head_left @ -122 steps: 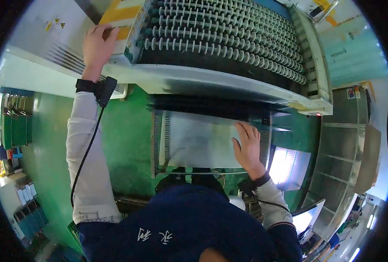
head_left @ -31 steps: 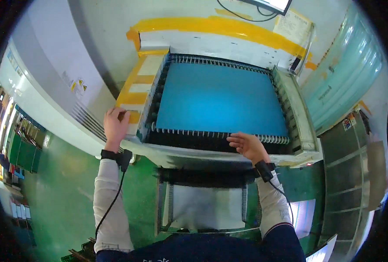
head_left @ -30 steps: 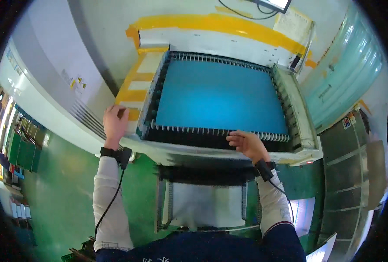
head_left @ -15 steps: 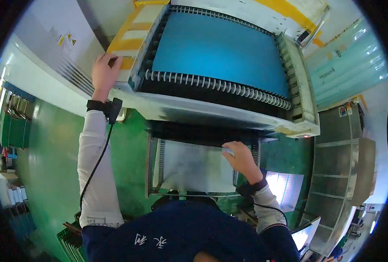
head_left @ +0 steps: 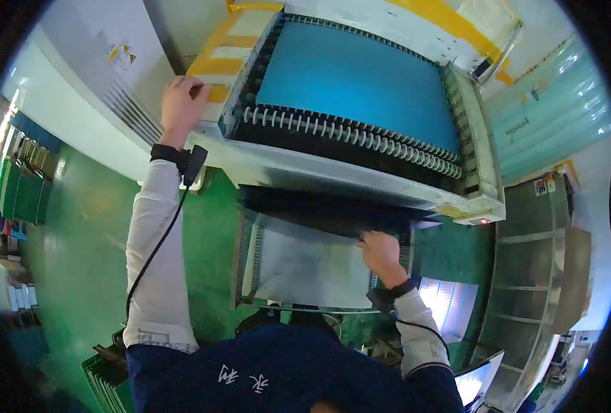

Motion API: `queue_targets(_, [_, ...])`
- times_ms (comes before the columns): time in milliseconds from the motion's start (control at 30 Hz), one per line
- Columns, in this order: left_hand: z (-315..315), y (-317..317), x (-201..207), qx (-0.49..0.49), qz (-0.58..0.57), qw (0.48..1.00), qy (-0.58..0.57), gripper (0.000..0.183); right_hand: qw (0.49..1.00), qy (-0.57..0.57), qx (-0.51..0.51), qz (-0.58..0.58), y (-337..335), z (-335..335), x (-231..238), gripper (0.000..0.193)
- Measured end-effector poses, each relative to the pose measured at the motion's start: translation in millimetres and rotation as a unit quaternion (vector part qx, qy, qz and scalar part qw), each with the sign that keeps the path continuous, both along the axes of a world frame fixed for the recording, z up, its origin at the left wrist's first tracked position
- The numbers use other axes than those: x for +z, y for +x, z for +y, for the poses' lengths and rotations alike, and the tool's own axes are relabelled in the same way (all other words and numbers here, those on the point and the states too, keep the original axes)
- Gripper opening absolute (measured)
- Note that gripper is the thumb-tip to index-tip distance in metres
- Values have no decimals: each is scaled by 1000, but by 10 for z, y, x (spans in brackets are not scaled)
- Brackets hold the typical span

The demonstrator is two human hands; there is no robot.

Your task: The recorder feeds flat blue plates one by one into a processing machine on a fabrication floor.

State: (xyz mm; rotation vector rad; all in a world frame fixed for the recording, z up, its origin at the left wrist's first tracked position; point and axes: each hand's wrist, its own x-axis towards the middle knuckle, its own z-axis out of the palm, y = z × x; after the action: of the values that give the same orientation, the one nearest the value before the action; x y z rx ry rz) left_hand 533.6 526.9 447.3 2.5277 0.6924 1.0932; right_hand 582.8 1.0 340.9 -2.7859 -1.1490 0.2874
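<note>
Below the roller bed's front edge: right hand at top of grey sheet

Grey sheet (head_left: 305,268) sits in the slotted rack (head_left: 239,265), under the front edge of the roller bed (head_left: 298,142). Looks thin, flat, plain. Surface hazy grey with a soft sheen, paler through the middle, darker toward the top edge, no print I can make out. Top edge slopes down from the rack's far left corner toward the fingers. Comb-like teeth show along the rack's left side. Black panel (head_left: 305,206) spans the gap between rack and bed.

Right hand (head_left: 381,258): fingers folded in at the sheet's top edge, near the rack's far right corner. Can't tell if they're actually pinching it; contact too small to read.

Left hand (head_left: 184,103): on the near corner of the bed's left rail (head_left: 233,53), by the yellow tape (head_left: 217,67). Fingers bent, thumb curled toward them. Can't tell if it's gripping or just resting.

Up on the bed: blue sheet (head_left: 360,82), flat, even matte blue, straight-edged. White disc rollers (head_left: 333,131) show between it and the bed's front edge. Neither hand is on it.

Black wristband (head_left: 169,155) on the left arm, with a cable (head_left: 159,255) running back down the sleeve.
</note>
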Motion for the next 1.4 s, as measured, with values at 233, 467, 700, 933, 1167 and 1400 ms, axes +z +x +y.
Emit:
queue_targets(233, [1, -18, -25, 7, 0, 1000, 4, 18, 993, 107, -9, -40, 70, -246, 1109, 15])
queue_targets(467, [58, -38, -44, 10, -24, 999, 33, 18, 966, 195, -80, -152, 141, -948, 1801, 25])
queue_targets(700, [5, -58, -9, 17, -8, 1000, 24, 19, 819, 443, -337, 138, -42, -1343, 2213, 25])
queue_targets(933, [-2, -34, 11, 12, -24, 999, 31, 20, 635, 631, -393, 213, -187, -1550, 1146, 28])
queue_targets(1167, [-30, -52, 12, 1, -27, 1000, 15, 18, 513, 633, -358, 456, -629, -853, 831, 46])
queue_targets(1400, [-51, -42, 30, 5, -9, 1000, 3, 18, 441, 615, -444, 479, -844, -458, 709, 29])
